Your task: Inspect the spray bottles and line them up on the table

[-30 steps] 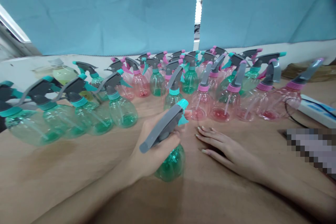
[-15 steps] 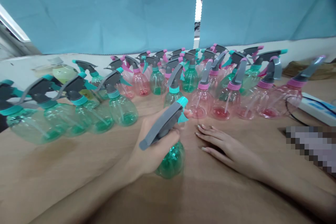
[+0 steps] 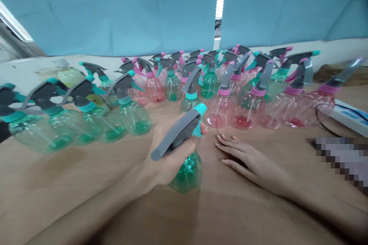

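Observation:
My left hand (image 3: 169,155) is wrapped round the neck of a green spray bottle (image 3: 188,176) near the middle of the table. Its grey nozzle head with a teal tip rises above my fingers, pointing up and away to the right. My right hand (image 3: 250,160) lies palm down on the wood with its fingers apart, just right of that bottle, holding nothing. Directly behind the held bottle is another green bottle (image 3: 191,101), partly covered. A pink spray bottle (image 3: 220,113) stands beyond the fingertips of my right hand.
Several green bottles (image 3: 135,116) line the left side of the wooden table (image 3: 71,195). Several pink and green ones crowd the back and right. A white power strip (image 3: 350,118) with a black cable and a pixelated object (image 3: 345,160) lie at the right.
The view has shifted slightly. My left hand keeps its grip on the green bottle, and my right hand rests in the same spot.

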A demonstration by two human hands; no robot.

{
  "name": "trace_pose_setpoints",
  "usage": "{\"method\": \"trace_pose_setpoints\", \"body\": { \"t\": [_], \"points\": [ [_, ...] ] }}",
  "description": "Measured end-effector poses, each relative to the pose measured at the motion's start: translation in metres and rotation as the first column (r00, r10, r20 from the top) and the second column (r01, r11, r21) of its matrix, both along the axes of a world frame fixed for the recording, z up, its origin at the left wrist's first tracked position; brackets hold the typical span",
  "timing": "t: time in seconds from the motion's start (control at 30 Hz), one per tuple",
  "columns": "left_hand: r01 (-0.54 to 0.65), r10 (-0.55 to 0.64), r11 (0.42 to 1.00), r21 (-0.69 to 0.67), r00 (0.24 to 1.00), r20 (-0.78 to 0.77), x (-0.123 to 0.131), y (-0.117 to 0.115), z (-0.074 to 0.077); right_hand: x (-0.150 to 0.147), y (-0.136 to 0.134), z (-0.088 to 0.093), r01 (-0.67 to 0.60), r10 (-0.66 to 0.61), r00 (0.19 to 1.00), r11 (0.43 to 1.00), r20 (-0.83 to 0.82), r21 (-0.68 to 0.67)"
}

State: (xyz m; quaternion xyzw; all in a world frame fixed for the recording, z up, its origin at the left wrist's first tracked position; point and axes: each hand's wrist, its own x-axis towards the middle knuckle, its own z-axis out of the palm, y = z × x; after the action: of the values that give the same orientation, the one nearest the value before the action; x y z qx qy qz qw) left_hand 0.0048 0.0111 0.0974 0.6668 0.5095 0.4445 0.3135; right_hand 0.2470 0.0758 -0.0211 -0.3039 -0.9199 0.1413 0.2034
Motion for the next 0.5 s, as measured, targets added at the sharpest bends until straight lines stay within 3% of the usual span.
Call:
{"method": "trace_pose_setpoints", "body": {
  "t": [0.5],
  "points": [
    [0.048,-0.047,0.998,0.041,0.999,-0.025,-0.0015,0.0034,-0.0011,-0.0009,-0.0004,0.0017,-0.003,0.003,1.0,1.0,0.004,0.001]
  ]
}}
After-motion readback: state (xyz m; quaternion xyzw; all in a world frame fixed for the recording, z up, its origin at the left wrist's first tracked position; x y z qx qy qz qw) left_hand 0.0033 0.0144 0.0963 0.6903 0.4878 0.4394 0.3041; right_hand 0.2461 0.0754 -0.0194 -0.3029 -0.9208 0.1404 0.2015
